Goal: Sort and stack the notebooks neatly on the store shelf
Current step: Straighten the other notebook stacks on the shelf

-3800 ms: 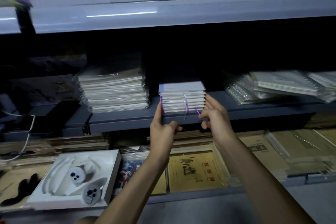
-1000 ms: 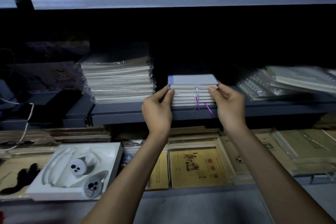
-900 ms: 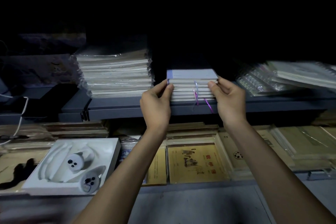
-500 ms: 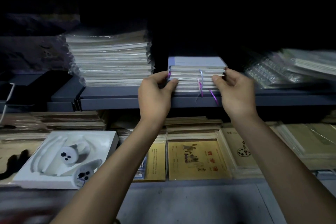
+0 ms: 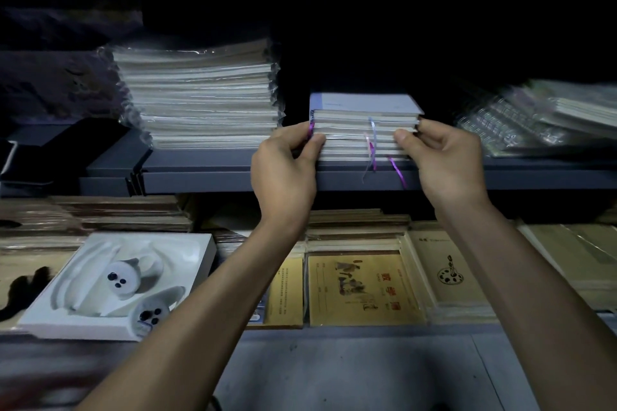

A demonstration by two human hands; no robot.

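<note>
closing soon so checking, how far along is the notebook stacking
Done: the wrapped stack sits fairly square on the shelf. In hand: left hand and right hand grip the ends of the small stack, apparently squaring it. Left: the spiral notebooks at right lie slumped and uneven, though blurred.

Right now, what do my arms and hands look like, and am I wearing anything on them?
Nothing is worn that I can see. The left hand and right hand have no gloves, rings, watch or bracelet. The left forearm and right forearm are uncovered down to the frame's edge, so no sleeve shows. The light is dim.
</note>
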